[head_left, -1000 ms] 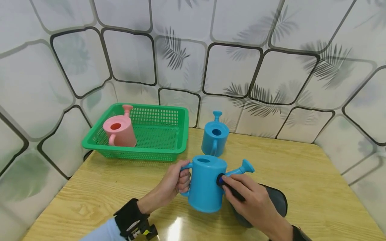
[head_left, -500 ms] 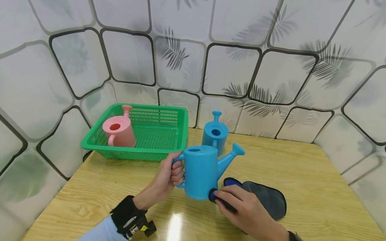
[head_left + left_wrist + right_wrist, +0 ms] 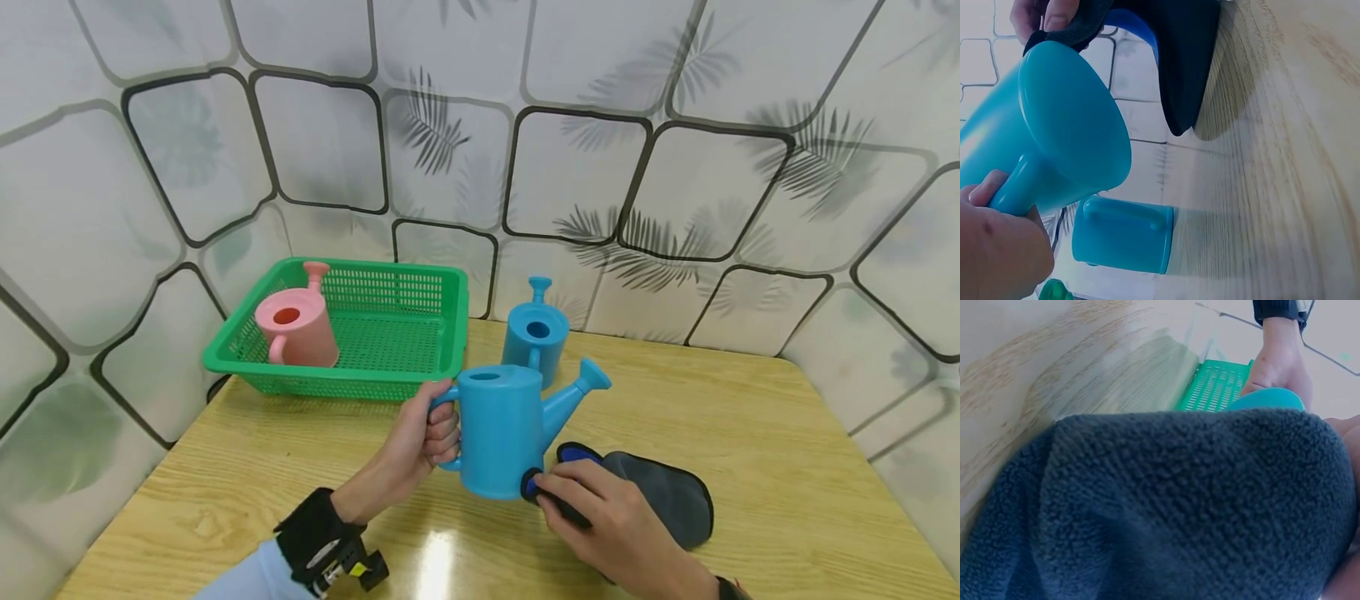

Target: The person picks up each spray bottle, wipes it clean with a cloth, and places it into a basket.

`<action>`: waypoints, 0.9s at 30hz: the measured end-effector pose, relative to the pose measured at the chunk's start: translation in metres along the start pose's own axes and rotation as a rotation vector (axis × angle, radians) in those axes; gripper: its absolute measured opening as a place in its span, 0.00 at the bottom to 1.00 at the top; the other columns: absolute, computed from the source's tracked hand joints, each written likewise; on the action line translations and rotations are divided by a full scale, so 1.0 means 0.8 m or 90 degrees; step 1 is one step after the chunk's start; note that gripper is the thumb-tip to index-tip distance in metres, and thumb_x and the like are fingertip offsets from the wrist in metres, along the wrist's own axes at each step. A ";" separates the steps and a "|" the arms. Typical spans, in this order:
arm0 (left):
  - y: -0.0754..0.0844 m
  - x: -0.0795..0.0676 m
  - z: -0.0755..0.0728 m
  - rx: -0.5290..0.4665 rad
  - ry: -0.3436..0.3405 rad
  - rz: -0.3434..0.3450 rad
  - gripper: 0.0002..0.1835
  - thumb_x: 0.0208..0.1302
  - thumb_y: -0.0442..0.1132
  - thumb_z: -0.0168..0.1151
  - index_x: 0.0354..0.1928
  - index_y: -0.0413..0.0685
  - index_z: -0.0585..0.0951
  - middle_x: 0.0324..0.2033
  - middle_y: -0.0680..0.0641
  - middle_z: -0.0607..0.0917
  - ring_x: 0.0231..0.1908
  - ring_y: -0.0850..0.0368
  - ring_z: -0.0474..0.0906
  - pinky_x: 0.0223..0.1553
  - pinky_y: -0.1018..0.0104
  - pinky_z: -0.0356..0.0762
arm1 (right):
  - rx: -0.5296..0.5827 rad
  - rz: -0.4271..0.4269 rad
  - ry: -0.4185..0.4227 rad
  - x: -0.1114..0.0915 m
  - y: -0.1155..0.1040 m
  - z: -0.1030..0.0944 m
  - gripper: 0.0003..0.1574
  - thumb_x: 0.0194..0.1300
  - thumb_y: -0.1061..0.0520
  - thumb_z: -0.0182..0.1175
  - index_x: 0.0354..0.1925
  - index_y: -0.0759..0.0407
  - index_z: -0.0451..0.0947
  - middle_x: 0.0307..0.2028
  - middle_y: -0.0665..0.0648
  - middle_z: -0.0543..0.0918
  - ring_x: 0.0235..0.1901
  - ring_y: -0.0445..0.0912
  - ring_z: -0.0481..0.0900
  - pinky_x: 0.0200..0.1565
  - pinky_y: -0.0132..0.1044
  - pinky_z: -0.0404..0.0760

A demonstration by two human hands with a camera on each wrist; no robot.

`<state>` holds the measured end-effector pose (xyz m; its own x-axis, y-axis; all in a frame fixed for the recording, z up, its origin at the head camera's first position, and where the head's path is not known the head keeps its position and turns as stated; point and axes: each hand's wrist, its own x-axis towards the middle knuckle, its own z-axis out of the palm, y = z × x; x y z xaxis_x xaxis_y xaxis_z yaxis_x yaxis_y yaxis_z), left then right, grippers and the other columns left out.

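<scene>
The green basket [image 3: 390,382], at ten o'clock from the held blue can [image 3: 498,437], carries a pink watering can [image 3: 303,333] on its nine o'clock side. I see a second blue can [image 3: 538,329] on the table [image 3: 787,467] at one o'clock. The held can sits at three o'clock from the left hand [image 3: 429,427], fingers wrapped round its handle, and at ten from the right hand [image 3: 611,508], which pinches a grey cloth [image 3: 671,500] at the can's lower side.
</scene>
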<state>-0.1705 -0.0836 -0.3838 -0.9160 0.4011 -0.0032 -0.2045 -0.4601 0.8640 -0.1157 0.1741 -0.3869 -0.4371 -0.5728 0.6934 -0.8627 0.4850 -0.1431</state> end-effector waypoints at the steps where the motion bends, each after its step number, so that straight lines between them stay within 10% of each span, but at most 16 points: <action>1: 0.000 0.000 0.000 0.002 -0.001 -0.003 0.28 0.75 0.50 0.43 0.13 0.54 0.57 0.08 0.58 0.55 0.09 0.65 0.52 0.14 0.72 0.52 | -0.003 0.000 0.005 0.000 0.000 0.000 0.22 0.72 0.45 0.49 0.40 0.55 0.85 0.36 0.50 0.83 0.35 0.39 0.82 0.30 0.32 0.86; 27: -0.017 -0.007 0.010 0.098 -0.067 -0.020 0.27 0.74 0.46 0.43 0.13 0.54 0.56 0.07 0.59 0.57 0.09 0.65 0.53 0.14 0.72 0.54 | -0.066 0.076 0.206 0.013 0.005 -0.010 0.23 0.70 0.47 0.55 0.40 0.64 0.85 0.33 0.60 0.85 0.28 0.47 0.84 0.30 0.32 0.84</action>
<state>-0.1595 -0.0732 -0.3918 -0.8673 0.4977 0.0134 -0.1708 -0.3227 0.9310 -0.1218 0.1754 -0.3751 -0.4158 -0.2774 0.8661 -0.7727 0.6101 -0.1755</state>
